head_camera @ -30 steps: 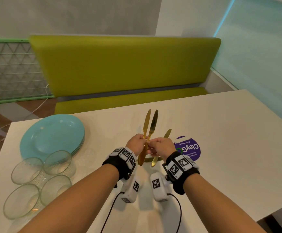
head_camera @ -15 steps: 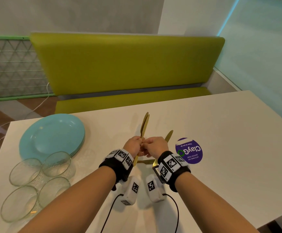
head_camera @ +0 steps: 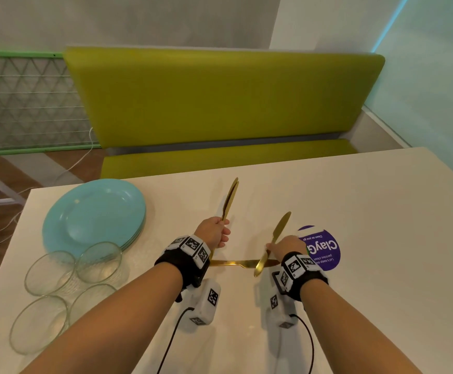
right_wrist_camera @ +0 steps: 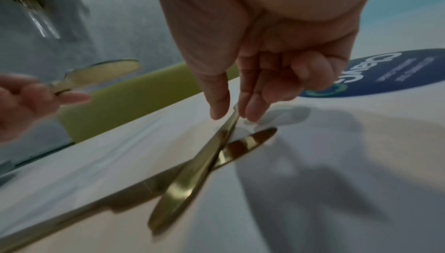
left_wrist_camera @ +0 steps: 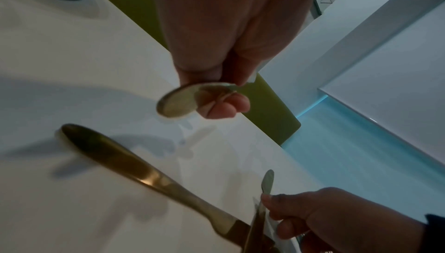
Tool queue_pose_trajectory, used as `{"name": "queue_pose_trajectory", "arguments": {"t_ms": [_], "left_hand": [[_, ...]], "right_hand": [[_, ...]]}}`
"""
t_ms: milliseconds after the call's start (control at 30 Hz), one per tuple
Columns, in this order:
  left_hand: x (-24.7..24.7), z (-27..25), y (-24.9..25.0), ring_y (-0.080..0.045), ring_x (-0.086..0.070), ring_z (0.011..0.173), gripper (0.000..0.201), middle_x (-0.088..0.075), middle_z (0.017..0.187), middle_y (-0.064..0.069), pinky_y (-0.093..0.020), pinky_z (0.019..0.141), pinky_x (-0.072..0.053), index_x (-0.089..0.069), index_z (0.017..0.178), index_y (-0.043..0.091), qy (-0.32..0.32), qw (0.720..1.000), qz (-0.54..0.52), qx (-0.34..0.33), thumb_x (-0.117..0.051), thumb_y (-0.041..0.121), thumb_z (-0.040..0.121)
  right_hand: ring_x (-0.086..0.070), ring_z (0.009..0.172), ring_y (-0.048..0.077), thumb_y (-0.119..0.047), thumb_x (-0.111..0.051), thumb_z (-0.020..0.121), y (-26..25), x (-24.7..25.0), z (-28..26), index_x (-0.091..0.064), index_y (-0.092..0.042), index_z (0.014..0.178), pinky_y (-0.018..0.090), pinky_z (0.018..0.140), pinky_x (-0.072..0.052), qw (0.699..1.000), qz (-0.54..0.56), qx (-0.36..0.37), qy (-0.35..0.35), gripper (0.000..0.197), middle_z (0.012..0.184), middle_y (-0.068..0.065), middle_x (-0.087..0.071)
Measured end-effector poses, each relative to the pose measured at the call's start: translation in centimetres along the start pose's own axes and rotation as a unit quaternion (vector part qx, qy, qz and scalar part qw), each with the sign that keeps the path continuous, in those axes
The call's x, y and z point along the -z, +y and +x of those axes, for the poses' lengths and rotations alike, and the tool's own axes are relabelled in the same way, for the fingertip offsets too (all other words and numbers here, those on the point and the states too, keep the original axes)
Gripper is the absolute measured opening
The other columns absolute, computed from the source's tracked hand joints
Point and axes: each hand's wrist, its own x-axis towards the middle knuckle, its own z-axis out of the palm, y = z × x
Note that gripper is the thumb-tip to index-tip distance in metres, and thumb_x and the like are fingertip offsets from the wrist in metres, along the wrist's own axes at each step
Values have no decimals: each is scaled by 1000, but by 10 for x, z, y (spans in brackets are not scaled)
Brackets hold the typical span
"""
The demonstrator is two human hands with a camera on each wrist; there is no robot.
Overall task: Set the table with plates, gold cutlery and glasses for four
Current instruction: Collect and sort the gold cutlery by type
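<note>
My left hand (head_camera: 215, 233) grips two gold knives (head_camera: 230, 198) held together, blades pointing away over the white table (head_camera: 382, 238); their handle ends (left_wrist_camera: 178, 101) show below the curled fingers in the left wrist view. My right hand (head_camera: 282, 247) pinches a single gold knife (head_camera: 279, 230) between thumb and fingers, its handle (right_wrist_camera: 192, 177) hanging down. Another gold knife (head_camera: 236, 263) lies flat on the table between the hands, seen also as the lying knife (left_wrist_camera: 135, 165). A stack of turquoise plates (head_camera: 93, 214) sits at the left, with several glass bowls (head_camera: 71, 276) in front of it.
A round purple sticker (head_camera: 322, 248) lies on the table just right of my right hand. A green bench (head_camera: 220, 103) stands behind the table's far edge. Cables from the wrist cameras trail toward the near edge.
The hands were together around the bunch of knives. They have moved apart: the left keeps two knives, the right has drawn one knife off to the right.
</note>
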Motion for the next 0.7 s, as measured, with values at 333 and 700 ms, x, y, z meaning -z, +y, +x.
{"name": "queue_pose_trajectory", "arguments": {"t_ms": [333,700], "left_hand": [[0,1,0,-13,-52,66,31,-53,79,-3,-23,61,-47,-50,125,-1,-25,1000,-7,15,-33,8,100],[1,-8,4,-29,-59,95,31,-56,108,-16,-31,71,-53,-45,127,-3,-41,998,-39,26,-42,2,97]], "right_hand": [[-59,77,25,-27,-61,84,-11,-6,5,-46,-8,61,28,65,-51,996,81,-42,3,33,85,9,-60],[-58,68,18,-32,-56,86,-30,14,-21,-73,-5,83,25,60,-48,994,81,74,-17,31,83,5,-70]]}}
